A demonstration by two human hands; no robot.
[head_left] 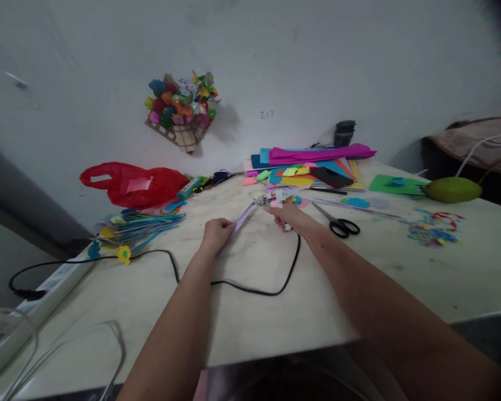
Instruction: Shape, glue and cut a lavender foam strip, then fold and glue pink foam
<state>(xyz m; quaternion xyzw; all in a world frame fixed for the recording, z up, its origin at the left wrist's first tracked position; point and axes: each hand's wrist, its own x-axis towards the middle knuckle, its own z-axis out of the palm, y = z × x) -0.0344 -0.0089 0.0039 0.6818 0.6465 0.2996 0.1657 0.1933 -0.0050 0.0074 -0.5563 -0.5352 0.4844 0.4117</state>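
Pinching the strip [244, 217] between left hand [217, 233] fingertips, far end near the right hand [290, 216], over the table [250, 328]; gripping a corded tool [288, 226] in curled fingers. Risking strip slippage through too light a pinch, and tool tugging through cord [250, 289] snagging.

Scissors [339, 225] right of the hands [250, 225]

Wall [254, 55]: a multicoloured flower arrangement [181, 108] hangs on a lattice; a small reddish marking [266, 115] sits to its right. Red plastic bag [150, 186] rests at left on the surface [150, 312]. Dark container [344, 133] stands near the wall. Yellow-green oval object [453, 190] lies at right, pale cloth [480, 139] beyond. White cables [119, 340] at near left.
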